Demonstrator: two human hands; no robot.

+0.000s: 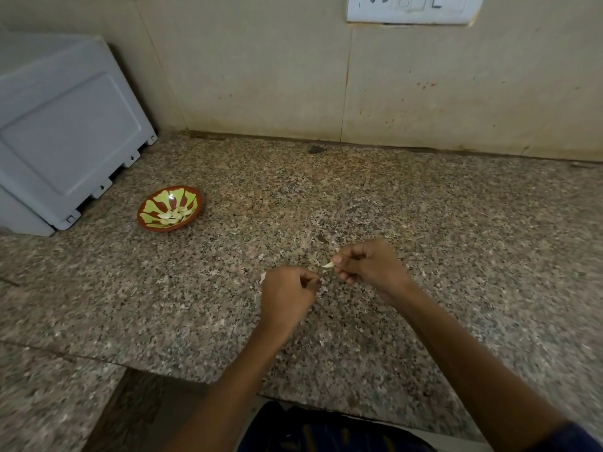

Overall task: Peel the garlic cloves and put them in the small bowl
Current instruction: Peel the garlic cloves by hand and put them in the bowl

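Granite bench [424, 223] | small bowl [148, 220] centre-left holding several peeled cloves [173, 216] | right hand [368, 265] pinching garlic clove [328, 264], left hand [287, 295] curled, contents unclear | peeling apparently ongoing

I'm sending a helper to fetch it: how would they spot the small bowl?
Start at the grey appliance at the counter's left. On the granite just right of its front corner sits the small bowl: red-brown with yellow-green petals, holding peeled cloves.
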